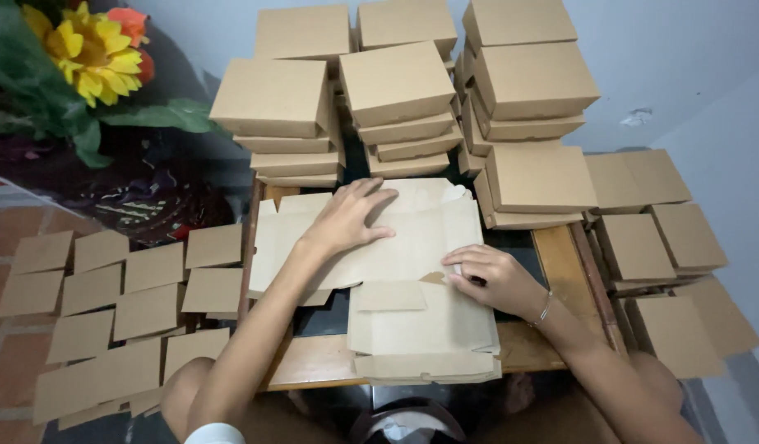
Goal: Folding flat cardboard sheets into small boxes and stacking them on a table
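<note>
Flat brown cardboard box blank point(412, 271), unfolded, flaps spread, lying on small wooden table point(560, 263), near edge overhanging

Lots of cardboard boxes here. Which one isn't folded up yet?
The flat box blank on the table, under both hands: left hand pressing its upper panel, right hand at its right edge. The stacked boxes behind are all closed.

Wooden table point(560, 263) under flat cardboard blank point(412, 247), boxes point(396, 90).

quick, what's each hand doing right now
Left hand: open, flat on the unfolded cardboard box blank.
Right hand: fingers curled, pressing the blank's edge, gripping nothing.
</note>
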